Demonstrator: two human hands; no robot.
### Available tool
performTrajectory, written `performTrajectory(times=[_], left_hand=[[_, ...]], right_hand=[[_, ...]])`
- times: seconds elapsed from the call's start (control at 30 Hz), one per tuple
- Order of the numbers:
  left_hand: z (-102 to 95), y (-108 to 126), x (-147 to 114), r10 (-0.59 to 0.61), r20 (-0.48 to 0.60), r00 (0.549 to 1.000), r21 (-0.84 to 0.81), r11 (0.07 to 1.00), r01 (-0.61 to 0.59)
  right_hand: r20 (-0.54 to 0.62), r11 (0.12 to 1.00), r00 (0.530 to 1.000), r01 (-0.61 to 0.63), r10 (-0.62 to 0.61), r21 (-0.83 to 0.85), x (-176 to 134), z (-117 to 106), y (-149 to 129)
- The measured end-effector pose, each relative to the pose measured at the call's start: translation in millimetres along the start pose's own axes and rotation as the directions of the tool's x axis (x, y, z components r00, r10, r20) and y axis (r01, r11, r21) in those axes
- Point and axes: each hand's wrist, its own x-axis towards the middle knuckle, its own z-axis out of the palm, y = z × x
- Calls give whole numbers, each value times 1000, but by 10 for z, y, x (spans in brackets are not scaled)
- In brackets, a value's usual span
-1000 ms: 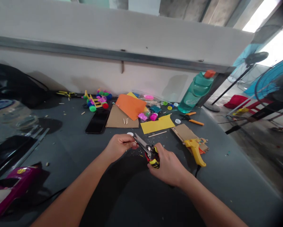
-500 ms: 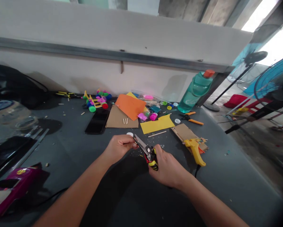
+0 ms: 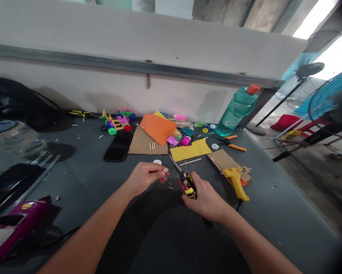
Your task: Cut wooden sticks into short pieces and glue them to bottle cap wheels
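In the head view, I see the person's left hand [image 3: 144, 177] with thumb and fingers pinched together on small pale wooden stick pieces [image 3: 165, 170], above the middle of the dark grey table [image 3: 82, 179]. The right hand [image 3: 205, 196] curls around the yellow, black and red handles of metal-bladed scissors [image 3: 184, 178]; their blades point to the far side, just right of the pieces. A round white plastic cap [image 3: 157, 162] lies just beyond the left hand. Farther off, more short sticks [image 3: 152, 146] rest on flat brown cardboard [image 3: 136, 147], left of a yellow paper strip [image 3: 189, 151]. To the right lies a yellow glue gun [image 3: 237, 182].
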Motion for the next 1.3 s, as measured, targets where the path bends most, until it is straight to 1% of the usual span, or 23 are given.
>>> performTrajectory(times=[0.07,0.13,0.27,0.37,0.53,0.8,1.0,1.13,1.23,1.3], left_hand=[[-6,1,1,-9,-3,1000,-2,1000,9],[-15,-9,4,-9,7,1000,7,1000,9],[-40,-41,6,-9,69,998,38,999,7],[-58,-41,-3,-15,116,993,34,999,11],[-90,0,-25,-13,178,984,80,997,-2],[-117,49,-37,31,205,978,227,971,-78],[-102,35,-37,49,189,981,192,978,-86],[-91,0,-31,13,172,985,171,984,-43],[-84,-29,-26,-3,171,985,112,994,-16],[-79,-35,-24,-9,175,985,60,998,-2]], right_hand=[[3,1000,1000,-3,3,-6,5,-22,-11],[-9,999,1000,17,-17,-47,5,-18,-6],[-33,985,998,55,-61,-161,-1,20,31],[-25,974,995,87,-94,-208,-7,19,54],[15,967,991,134,-134,-219,-25,-5,62],[48,957,988,152,-145,-247,-52,-19,47],[60,952,988,156,-145,-262,-44,-35,80],[45,950,989,149,-142,-273,-25,-35,118],[24,959,989,147,-146,-241,-10,-23,119],[5,975,991,136,-137,-176,0,-16,101]])
